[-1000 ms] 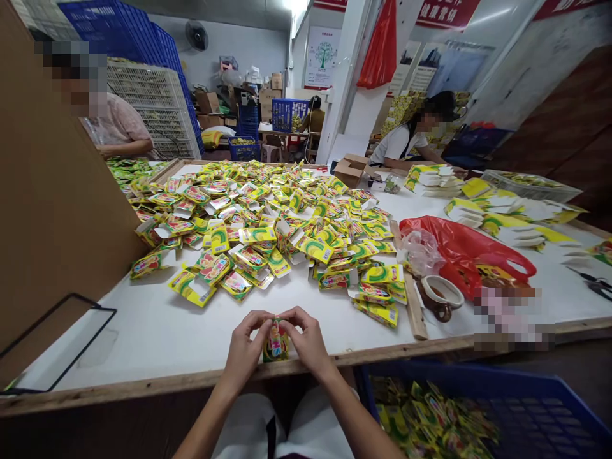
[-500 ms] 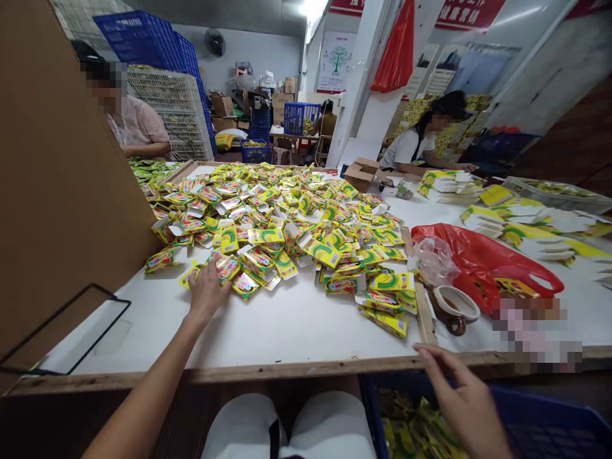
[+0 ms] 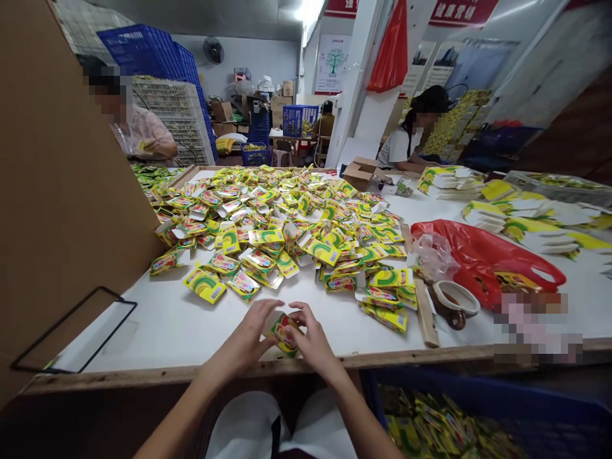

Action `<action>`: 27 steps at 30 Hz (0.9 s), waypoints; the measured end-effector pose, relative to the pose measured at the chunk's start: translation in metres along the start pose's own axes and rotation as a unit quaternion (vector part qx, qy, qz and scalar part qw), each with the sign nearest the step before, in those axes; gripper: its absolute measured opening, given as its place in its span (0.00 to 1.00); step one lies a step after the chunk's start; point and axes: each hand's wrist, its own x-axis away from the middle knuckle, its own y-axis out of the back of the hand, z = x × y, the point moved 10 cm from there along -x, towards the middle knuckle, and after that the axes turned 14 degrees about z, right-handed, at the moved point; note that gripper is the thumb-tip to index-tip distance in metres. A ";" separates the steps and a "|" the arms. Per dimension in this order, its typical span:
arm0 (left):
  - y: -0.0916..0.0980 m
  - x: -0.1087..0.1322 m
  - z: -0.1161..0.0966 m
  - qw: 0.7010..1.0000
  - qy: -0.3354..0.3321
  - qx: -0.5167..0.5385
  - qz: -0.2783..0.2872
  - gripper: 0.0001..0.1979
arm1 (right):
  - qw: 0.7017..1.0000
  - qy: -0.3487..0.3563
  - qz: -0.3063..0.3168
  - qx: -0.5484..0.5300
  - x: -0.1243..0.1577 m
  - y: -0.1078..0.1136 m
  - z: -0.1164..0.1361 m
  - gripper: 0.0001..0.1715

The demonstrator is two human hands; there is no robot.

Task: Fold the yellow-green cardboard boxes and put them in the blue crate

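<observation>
Close to the table's front edge, a small printed carton (image 3: 283,330), yellow, green and red, is held between my two hands. My left hand (image 3: 251,335) grips its left end, where a pale flap shows between the fingers. On the carton's right end, my right hand (image 3: 310,338) is closed with thumb and curled fingers. Beyond my hands spreads a large heap of similar yellow-green cartons (image 3: 268,236), many with white end flaps standing out. A single carton (image 3: 205,285) lies at the heap's near left.
A blue crate (image 3: 478,408) holding cartons stands below the table edge at right. A wooden strip (image 3: 425,315), a brown-and-white mug (image 3: 456,303) and a red plastic bag (image 3: 478,255) lie right. A cardboard panel (image 3: 86,223) and black wire frame (image 3: 108,331) border the left. Co-workers sit beyond.
My left hand has come back from the heap toward the table edge with a carton. My right hand has moved left from above the blue crate and taken hold of the same carton.
</observation>
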 end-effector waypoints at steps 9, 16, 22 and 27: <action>-0.046 0.000 0.042 0.940 0.044 0.312 -0.130 0.17 | 0.996 0.008 -0.055 -0.067 0.016 0.012 -0.013 0.19; -0.046 -0.015 0.033 0.964 0.042 0.253 -0.077 0.10 | 0.998 0.024 -0.021 0.056 0.013 0.026 0.009 0.09; -0.036 -0.013 0.033 0.956 0.013 0.249 -0.155 0.10 | 0.993 0.065 -0.089 0.046 0.006 0.037 0.016 0.10; -0.035 -0.011 0.028 0.961 0.016 0.236 -0.146 0.08 | 0.992 0.092 -0.061 0.066 0.006 0.025 0.023 0.07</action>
